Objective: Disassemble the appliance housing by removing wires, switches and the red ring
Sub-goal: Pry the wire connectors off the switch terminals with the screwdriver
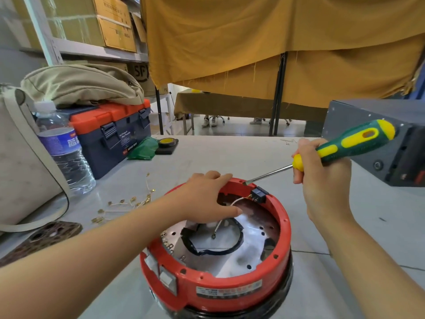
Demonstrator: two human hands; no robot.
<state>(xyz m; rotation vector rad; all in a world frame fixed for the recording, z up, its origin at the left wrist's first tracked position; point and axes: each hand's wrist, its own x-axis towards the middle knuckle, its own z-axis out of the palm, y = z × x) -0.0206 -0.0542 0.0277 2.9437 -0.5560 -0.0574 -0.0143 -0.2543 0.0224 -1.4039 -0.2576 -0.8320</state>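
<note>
The appliance housing stands upside down at the table's front, a red ring [232, 285] round its metal base plate [232, 261]. A black switch [259, 195] sits in the ring's far rim, with a white wire [219, 224] running from it over the plate. My left hand [208, 196] rests on the far left of the rim, fingers over the edge and thumb inside. My right hand [322, 178] grips a green and yellow screwdriver [345, 146]; its tip touches the rim just left of the switch.
Loose wires with brass terminals [128, 203] lie left of the housing. A water bottle [62, 148], a blue and orange toolbox [110, 134], a bag and a brown perforated plate [43, 238] fill the left side. A grey metal box [377, 139] stands at the right.
</note>
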